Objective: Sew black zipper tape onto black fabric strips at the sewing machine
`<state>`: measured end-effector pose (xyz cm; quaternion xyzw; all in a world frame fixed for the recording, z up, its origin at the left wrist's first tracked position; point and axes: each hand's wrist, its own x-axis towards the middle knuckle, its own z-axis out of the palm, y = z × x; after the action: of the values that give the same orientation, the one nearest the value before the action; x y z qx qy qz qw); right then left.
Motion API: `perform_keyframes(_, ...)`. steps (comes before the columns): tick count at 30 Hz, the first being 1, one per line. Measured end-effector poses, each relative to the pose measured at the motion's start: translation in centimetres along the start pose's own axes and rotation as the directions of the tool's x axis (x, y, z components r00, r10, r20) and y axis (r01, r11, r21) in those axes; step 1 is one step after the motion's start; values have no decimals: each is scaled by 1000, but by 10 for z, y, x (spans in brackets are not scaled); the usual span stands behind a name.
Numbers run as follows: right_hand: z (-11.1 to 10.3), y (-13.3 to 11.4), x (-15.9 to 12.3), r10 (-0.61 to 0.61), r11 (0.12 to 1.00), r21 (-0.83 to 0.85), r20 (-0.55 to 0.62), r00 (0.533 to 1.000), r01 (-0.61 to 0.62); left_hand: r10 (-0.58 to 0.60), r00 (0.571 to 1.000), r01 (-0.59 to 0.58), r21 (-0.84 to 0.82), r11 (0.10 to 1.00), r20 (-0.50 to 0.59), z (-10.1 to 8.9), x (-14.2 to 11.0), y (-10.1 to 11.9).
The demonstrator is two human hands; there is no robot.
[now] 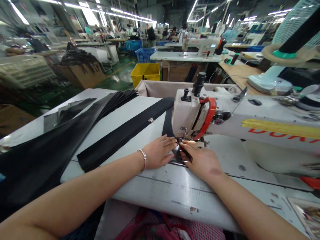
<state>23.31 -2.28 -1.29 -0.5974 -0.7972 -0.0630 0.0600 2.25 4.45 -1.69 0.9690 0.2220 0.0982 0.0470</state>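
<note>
The white sewing machine [186, 111] with a red lever stands in front of me, its needle area lit. A black fabric strip [168, 124] runs from behind the machine head toward the presser foot. My left hand [160, 152], with a bracelet at the wrist, lies flat with fingers stretched out just left of the foot. Close on the other side, my right hand [202, 162] has its fingers bent around a dark edge of the fabric; the fingertips are partly hidden. Left of the machine lie stacked black strips [120, 136], with small silvery metal pieces [151, 120] on them.
More black fabric [50, 146] spreads over the table's left side. A fabric-lined bin [162, 88] borders the table's far edge, with a yellow crate [145, 73] beyond. A pale blue fan [271, 80] stands at right. Other machines and people are farther back.
</note>
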Motion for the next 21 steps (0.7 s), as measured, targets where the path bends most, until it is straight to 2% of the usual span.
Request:
perform_keyframes(6, 7, -7, -3, 22, 1000, -15, -59, 998, -23, -57, 998, 57, -12, 998, 3, 3, 1, 3)
perform_keyframes(9, 12, -2, 1, 42, 999, -10, -51, 998, -43, -101, 995, 101, -21, 995, -2, 3, 4, 1)
perform_keyframes(11, 12, 5, 2, 31, 1000, 8, -42, 999, -30, -128, 991, 129, -21, 991, 42, -4, 0, -6)
perform_keyframes(13, 11, 11, -4, -11, 999, 36, -60, 998, 14, -202, 976, 202, 8, 979, 85, -16, -15, -18)
perform_keyframes(15, 9, 10, -16, -44, 995, 83, -114, 993, 53, -366, 929, 361, 80, 929, 59, -30, -39, -28)
perform_keyframes(17, 6, -4, -31, -74, 985, 141, -188, 979, 101, -557, 830, 553, 160, 818, -20, -43, -67, -31)
perform_keyframes(19, 4, -33, -44, -134, 961, 205, -247, 960, 186, -675, 735, 670, 216, 710, -64, -51, -87, -21)
perform_keyframes(20, 2, -51, -49, -176, 941, 239, -263, 949, 240, -695, 717, 687, 231, 689, -58, -52, -94, -12)
perform_keyframes(21, 1, -69, -53, -219, 916, 273, -274, 936, 294, -693, 720, 680, 237, 694, -35, -51, -97, 0)
